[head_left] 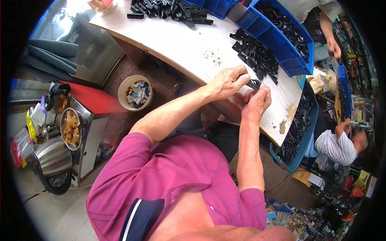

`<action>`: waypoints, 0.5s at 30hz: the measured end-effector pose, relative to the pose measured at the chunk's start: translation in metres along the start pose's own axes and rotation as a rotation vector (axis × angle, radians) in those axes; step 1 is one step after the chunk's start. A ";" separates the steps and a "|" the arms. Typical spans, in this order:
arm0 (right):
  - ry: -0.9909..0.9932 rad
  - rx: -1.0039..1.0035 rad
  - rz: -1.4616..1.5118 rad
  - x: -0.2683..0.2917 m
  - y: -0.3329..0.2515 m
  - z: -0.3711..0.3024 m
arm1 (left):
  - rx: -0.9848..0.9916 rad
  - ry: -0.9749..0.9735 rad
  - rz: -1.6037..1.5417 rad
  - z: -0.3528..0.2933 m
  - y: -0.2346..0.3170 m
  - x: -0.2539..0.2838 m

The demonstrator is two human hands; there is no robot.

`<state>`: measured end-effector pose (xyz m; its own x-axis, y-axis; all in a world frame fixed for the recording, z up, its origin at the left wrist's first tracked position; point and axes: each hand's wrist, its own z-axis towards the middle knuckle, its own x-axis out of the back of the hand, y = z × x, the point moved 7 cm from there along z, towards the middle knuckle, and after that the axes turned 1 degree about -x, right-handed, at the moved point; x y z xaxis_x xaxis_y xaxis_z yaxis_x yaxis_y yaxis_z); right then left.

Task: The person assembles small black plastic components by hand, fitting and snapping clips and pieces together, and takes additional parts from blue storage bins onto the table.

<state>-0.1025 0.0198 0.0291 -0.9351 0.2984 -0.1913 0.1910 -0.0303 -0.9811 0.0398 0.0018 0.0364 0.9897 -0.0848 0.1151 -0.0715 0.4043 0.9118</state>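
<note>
Over the near edge of the white table (177, 44), my two hands meet around one small black plastic part (253, 84). My left hand (230, 82) pinches it from the left side. On the other end, the thumb and fingers of my right hand (258, 98) are closed. The part's exact kind is too small to make out, and the fingers cover much of it. Just beyond my hands lies a loose pile of similar black plastic parts (257, 54). Another heap of black parts (169, 10) lies at the table's far left.
A blue bin (291, 68) of black parts stands on the table; a teal tub (311, 132) of them sits right of it. A waste bucket (120, 94) is on the floor at left, near a kettle (54, 156). Two other people are at the right.
</note>
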 end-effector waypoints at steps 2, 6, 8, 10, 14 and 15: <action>-0.057 0.077 -0.017 -0.002 -0.003 -0.001 | -0.037 0.001 0.043 0.000 0.001 -0.001; -0.040 0.127 -0.093 0.014 0.010 0.007 | -0.010 0.108 0.089 -0.002 0.001 -0.014; -0.033 0.305 -0.254 0.013 0.001 0.003 | -0.145 0.123 0.310 -0.010 0.011 -0.031; -0.051 0.208 -0.199 0.014 0.001 0.003 | -0.136 0.165 0.292 -0.014 0.011 -0.039; -0.058 0.219 -0.191 0.015 0.001 0.002 | -0.118 0.178 0.263 -0.014 0.010 -0.040; -0.063 0.293 -0.254 0.014 -0.002 0.000 | -0.153 0.177 0.317 -0.015 0.013 -0.040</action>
<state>-0.1162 0.0238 0.0280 -0.9598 0.2726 0.0662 -0.1337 -0.2371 -0.9622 0.0013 0.0237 0.0374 0.9284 0.2196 0.2998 -0.3714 0.5175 0.7709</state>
